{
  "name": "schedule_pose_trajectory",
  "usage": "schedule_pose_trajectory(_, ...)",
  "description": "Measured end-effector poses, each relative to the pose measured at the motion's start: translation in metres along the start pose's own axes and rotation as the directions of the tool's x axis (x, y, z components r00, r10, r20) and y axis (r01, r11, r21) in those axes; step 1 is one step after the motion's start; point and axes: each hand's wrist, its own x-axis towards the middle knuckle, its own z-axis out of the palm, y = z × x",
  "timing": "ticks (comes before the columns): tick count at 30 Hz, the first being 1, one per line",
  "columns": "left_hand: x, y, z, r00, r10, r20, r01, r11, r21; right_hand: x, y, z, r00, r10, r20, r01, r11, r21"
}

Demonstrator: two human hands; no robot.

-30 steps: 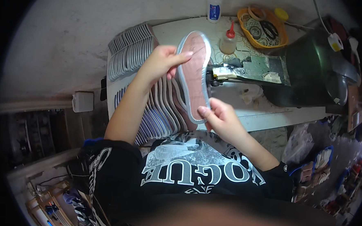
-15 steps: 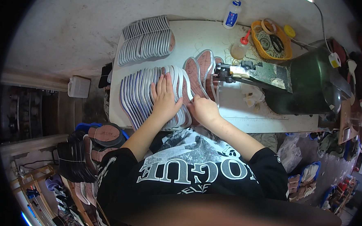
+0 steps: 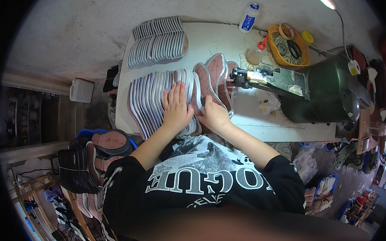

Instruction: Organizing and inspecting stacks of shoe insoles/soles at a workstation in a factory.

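A long row of shoe soles (image 3: 142,101) stands on edge, packed close together, on the white table. My left hand (image 3: 176,110) rests on top of the row with its fingers stretched out. At the row's right end, my right hand (image 3: 216,117) is closed on the edge of a brown-faced shoe sole (image 3: 198,88); its fingertips are partly hidden. Just beyond that hand, more soles with silvery rims (image 3: 216,68) lean and overlap beside the dark green machine's arm (image 3: 278,80).
A tied bundle of soles (image 3: 158,42) lies at the back left. Behind the machine body (image 3: 327,90) are a yellow basket (image 3: 307,56) of cord and rings, a red-tipped squeeze bottle (image 3: 254,56) and a white-blue bottle (image 3: 248,23). More stacked soles (image 3: 79,169) sit below left.
My right hand has shifted slightly left, its thumb now pointing up along the sole. A pale-edged sole that leaned toward it now stands nearer the row. My left hand stays on the row.
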Motion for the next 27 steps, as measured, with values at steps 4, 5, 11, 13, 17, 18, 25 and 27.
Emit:
schedule_pose_trajectory(4,0.0,0.002,0.0,1.0,-0.013,-0.021,0.012,0.999,-0.049,-0.004,0.002,-0.011,0.998,-0.036,0.047,0.031,0.994,0.105)
schedule_pose_trajectory(5,0.0,-0.001,0.001,1.0,-0.016,-0.026,0.014,0.999,-0.05,-0.007,-0.003,-0.02,0.997,-0.072,-0.023,0.074,0.99,0.122)
schedule_pose_trajectory(11,0.021,0.02,-0.032,0.949,-0.313,-0.045,0.11,0.461,-0.881,-0.039,-0.001,-0.083,0.966,-0.258,-0.023,0.235,0.838,0.493)
schedule_pose_trajectory(13,0.037,0.031,-0.04,0.893,-0.174,0.415,0.3,-0.457,-0.838,-0.044,-0.003,-0.094,0.958,-0.261,0.115,0.178,0.864,0.47)
schedule_pose_trajectory(17,0.069,0.057,-0.052,0.871,-0.037,0.49,0.373,-0.599,-0.708,-0.033,0.029,-0.074,0.921,-0.355,0.159,-0.213,-0.118,0.97)
schedule_pose_trajectory(18,0.074,0.063,-0.056,0.855,-0.022,0.518,0.379,-0.656,-0.652,-0.033,0.028,-0.072,0.946,-0.303,0.115,-0.163,-0.139,0.977)
schedule_pose_trajectory(25,0.092,0.104,-0.062,0.938,0.087,0.337,0.335,-0.49,-0.805,-0.016,0.058,-0.066,0.923,-0.381,-0.052,-0.005,-0.146,0.989)
schedule_pose_trajectory(27,0.096,0.098,-0.065,0.929,0.115,0.35,0.357,-0.517,-0.778,-0.026,0.055,-0.101,0.951,-0.308,0.032,-0.005,0.089,0.996)
